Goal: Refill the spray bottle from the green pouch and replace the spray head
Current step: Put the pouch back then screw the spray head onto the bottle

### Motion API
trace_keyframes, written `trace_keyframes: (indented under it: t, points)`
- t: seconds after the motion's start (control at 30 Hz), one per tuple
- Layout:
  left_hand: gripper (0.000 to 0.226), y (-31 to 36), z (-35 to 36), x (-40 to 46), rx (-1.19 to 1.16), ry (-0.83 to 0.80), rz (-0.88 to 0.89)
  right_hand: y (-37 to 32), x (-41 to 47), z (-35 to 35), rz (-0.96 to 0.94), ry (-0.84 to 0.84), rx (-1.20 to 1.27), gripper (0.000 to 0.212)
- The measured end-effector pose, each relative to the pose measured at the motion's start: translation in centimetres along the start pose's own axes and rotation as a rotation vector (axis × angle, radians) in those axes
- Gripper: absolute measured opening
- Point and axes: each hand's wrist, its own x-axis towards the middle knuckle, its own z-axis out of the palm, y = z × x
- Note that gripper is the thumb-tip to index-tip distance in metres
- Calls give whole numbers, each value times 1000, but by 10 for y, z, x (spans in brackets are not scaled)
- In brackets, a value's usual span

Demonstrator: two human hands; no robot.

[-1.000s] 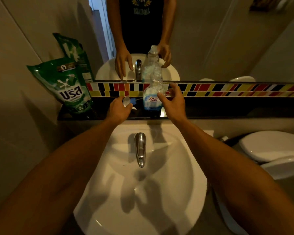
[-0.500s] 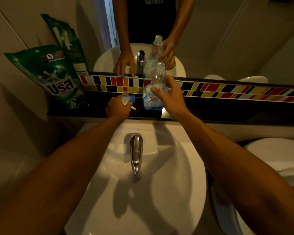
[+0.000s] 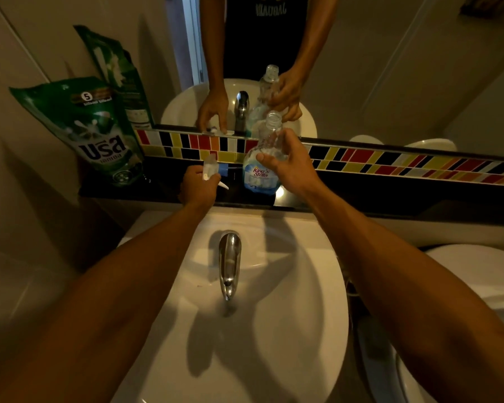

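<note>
Sink fills the lower frame, tap dead centre. Dark ledge runs behind it at 12 o'clock, under the mirror. Green pouch leans on the wall at 10 o'clock from the tap, well apart from both hands, untouched; I read that as parked upright so it doesn't spill until the pour. Spray bottle stands on the ledge at 12, neck open, head off. Right hand is wrapped around its upper body, probably steadying or about to lift it. Left hand, at 11, is closed around the spray head, held clear of the neck so filling can start.
</note>
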Motion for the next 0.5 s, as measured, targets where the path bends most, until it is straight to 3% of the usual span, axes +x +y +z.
trace_keyframes:
  t: [0.23,0.5]
  points:
    - [35,21,-29,-6,-540,12,-133,-9,-17,2,-16,106,47,52]
    - [45,64,-84,-5,-741,0,-127,-41,-45,-18,-104,111,7,37]
